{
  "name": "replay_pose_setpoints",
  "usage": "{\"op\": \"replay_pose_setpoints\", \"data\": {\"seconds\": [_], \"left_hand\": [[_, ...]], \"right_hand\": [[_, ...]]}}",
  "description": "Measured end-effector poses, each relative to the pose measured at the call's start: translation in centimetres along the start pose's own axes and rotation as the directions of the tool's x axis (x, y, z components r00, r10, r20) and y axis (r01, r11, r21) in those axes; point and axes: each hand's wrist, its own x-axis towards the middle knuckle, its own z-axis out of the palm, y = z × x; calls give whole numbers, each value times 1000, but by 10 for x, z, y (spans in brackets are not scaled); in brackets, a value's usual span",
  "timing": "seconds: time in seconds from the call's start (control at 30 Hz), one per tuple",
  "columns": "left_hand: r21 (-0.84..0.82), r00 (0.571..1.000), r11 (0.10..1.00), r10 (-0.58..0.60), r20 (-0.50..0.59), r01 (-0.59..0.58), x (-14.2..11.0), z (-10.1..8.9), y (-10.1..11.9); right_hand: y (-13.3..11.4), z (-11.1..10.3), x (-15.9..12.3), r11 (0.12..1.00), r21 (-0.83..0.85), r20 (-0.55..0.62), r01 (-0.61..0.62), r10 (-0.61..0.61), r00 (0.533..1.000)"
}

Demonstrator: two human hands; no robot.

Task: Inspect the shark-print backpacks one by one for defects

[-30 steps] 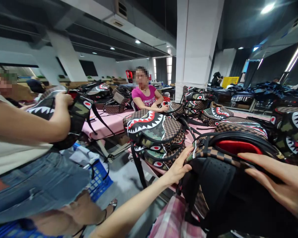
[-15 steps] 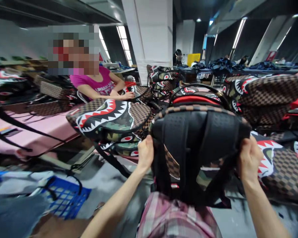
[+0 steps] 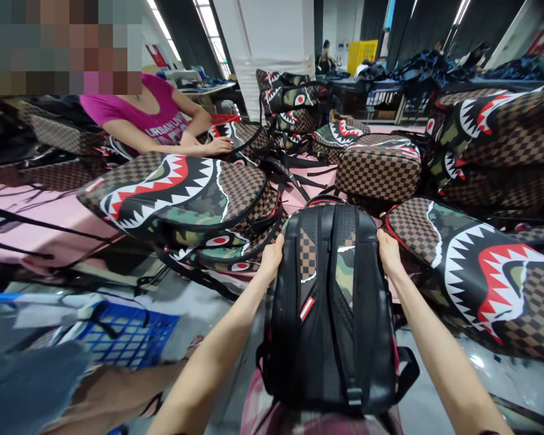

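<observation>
A black backpack (image 3: 330, 308) with checkered and camouflage panels lies back-side up on my lap, its padded straps facing me. My left hand (image 3: 272, 258) grips its upper left edge, fingers closed round it. On the opposite side, my right hand (image 3: 388, 254) holds the upper right edge the same way. Just left of my left hand sits a stack of shark-mouth backpacks (image 3: 181, 205) on the pink table (image 3: 49, 211). Another shark-mouth backpack (image 3: 476, 272) lies close to my right hand.
A person in a pink top (image 3: 149, 121) sits across the table with hands on a bag. More backpacks (image 3: 376, 166) are piled at the back and right. A blue plastic crate (image 3: 127, 335) stands on the floor at left beside another person's leg (image 3: 118, 393). A white pillar (image 3: 272, 36) rises behind.
The backpack has come down from held upright to lying flat on my lap. My hands moved from its sides to its top corners. The view has tilted down.
</observation>
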Motion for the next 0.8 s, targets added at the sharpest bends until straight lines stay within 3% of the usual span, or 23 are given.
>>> {"op": "replay_pose_setpoints", "data": {"seconds": [0.17, 0.3, 0.4, 0.5, 0.57, 0.63, 0.73, 0.8], "left_hand": [[-25, 996, 997, -78, 45, 80, 23, 12, -10], [3, 999, 999, -41, 20, 41, 34, 16, -9], [36, 999, 999, 37, -39, -36, 22, 12, -4], [-9, 997, 997, 77, -11, -77, -11, 13, -1], [-111, 987, 993, -31, 158, 49, -38, 18, -2], [-158, 930, 962, -160, 331, 222, -59, 24, -4], [-153, 901, 944, -219, 374, 293, -77, 28, -6], [-172, 856, 925, -226, 465, 338, -85, 26, -5]], "right_hand": [[18, 14, 18, 995, -89, -15, -40, 39, 999], [17, 15, 26, 975, -205, -30, -81, 77, 997], [7, 8, 10, 961, -277, -56, 9, -25, 998], [-3, 8, -28, 981, -135, -3, 137, -138, 990], [-7, 15, -57, 997, 76, 118, 6, -15, 993], [-11, 26, -80, 952, 215, 291, -218, 151, 945], [-18, 39, -100, 853, 296, 478, -430, 258, 840], [-25, 40, -106, 790, 384, 519, -477, 242, 820]]}}
